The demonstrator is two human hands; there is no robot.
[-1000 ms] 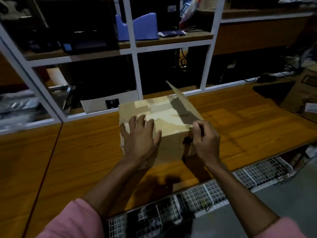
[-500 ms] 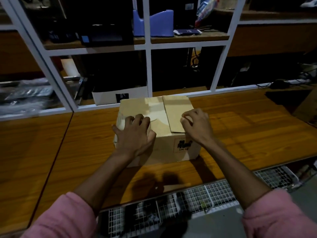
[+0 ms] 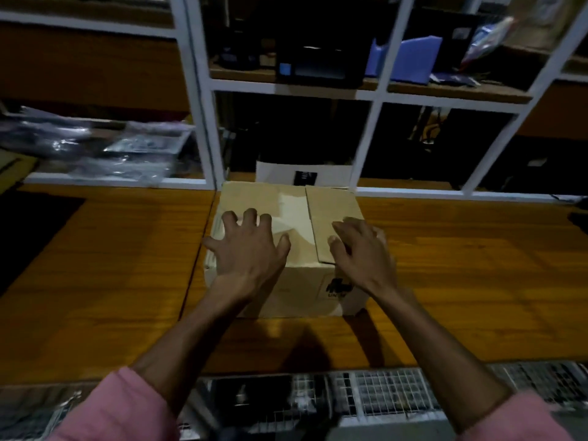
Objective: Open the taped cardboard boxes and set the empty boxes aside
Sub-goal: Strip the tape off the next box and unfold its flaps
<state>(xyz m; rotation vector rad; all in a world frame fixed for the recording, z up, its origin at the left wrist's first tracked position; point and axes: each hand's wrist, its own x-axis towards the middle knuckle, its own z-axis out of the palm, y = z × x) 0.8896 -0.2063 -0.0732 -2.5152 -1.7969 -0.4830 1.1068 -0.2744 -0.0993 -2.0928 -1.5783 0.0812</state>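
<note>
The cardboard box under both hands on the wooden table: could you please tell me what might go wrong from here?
1. The cardboard box sits against the white shelf frame, so flaps swinging back may hit it.
2. The left hand presses with spread fingers, and the right hand lies on the right flap; pressure could buckle the top.
3. Dim light and blur may hide the seam.

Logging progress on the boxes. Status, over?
Left hand spread flat on the cardboard box. Right hand pressing its right flap down. Flaps lie closed. Nothing in the way on the wooden table.
</note>
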